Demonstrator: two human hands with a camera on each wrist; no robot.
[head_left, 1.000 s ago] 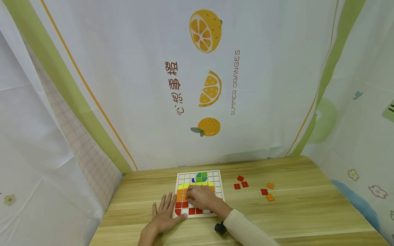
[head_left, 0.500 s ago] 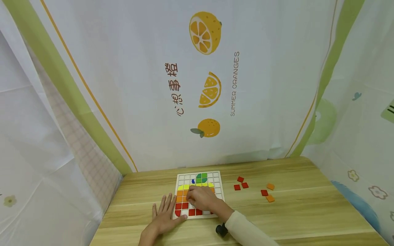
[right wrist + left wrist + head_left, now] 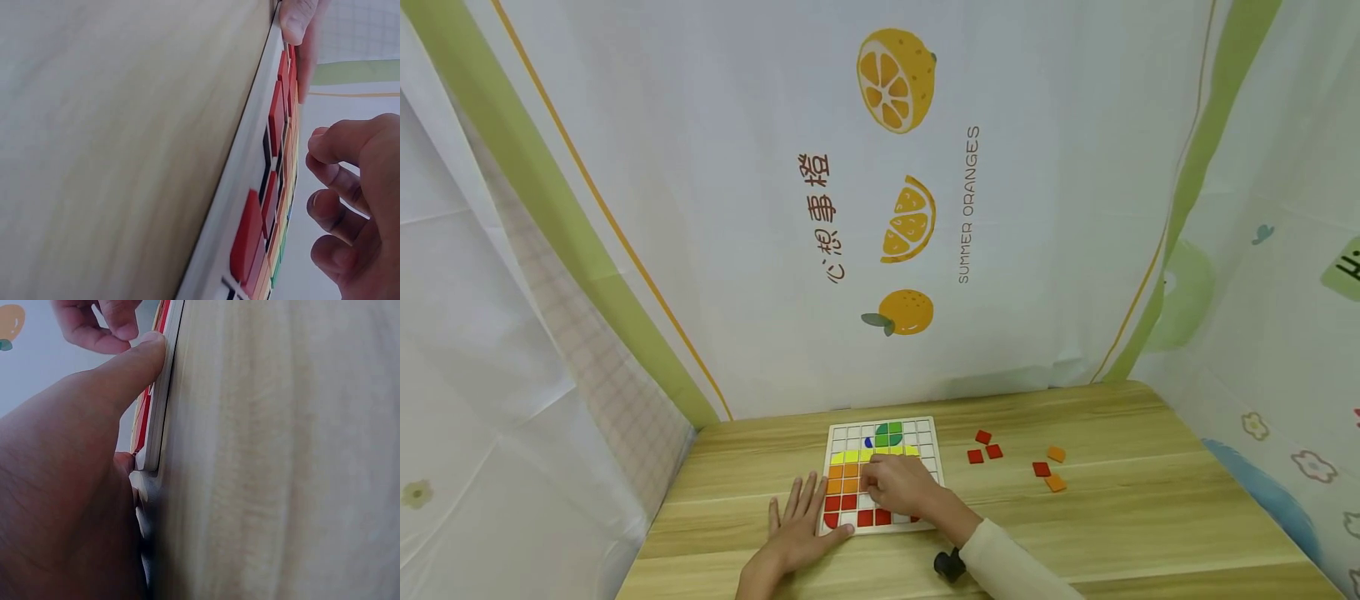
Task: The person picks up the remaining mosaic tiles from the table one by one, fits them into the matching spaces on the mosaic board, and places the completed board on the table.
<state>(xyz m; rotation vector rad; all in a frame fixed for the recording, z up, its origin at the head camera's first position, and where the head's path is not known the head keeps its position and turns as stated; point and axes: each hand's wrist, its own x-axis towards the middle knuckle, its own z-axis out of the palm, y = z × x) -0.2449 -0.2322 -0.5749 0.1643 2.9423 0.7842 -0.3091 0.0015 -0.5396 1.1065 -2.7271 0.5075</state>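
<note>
A white gridded puzzle board (image 3: pixel 923 439) lies on the wooden table, partly filled with red, orange, yellow, green and blue tiles. My left hand (image 3: pixel 797 533) rests at the board's left front corner with fingers spread; its thumb (image 3: pixel 140 362) presses the front rim in the left wrist view. Over the middle of the board hovers my right hand (image 3: pixel 906 486), hiding some cells. In the right wrist view its fingers (image 3: pixel 340 212) are loosely curled above the tiles, and no tile shows between them. Red tiles (image 3: pixel 865 517) sit in the board's front rows.
Right of the board lie several loose tiles: red ones (image 3: pixel 975 457) nearer it, and farther right a red tile (image 3: pixel 1041 469) with orange tiles (image 3: pixel 1056 483). A small black object (image 3: pixel 950 566) is by my right wrist. A printed curtain (image 3: pixel 760 333) hangs behind the table.
My right hand has shifted slightly right over the board, uncovering a little more of the orange and white cells. The left hand keeps its place on the board.
</note>
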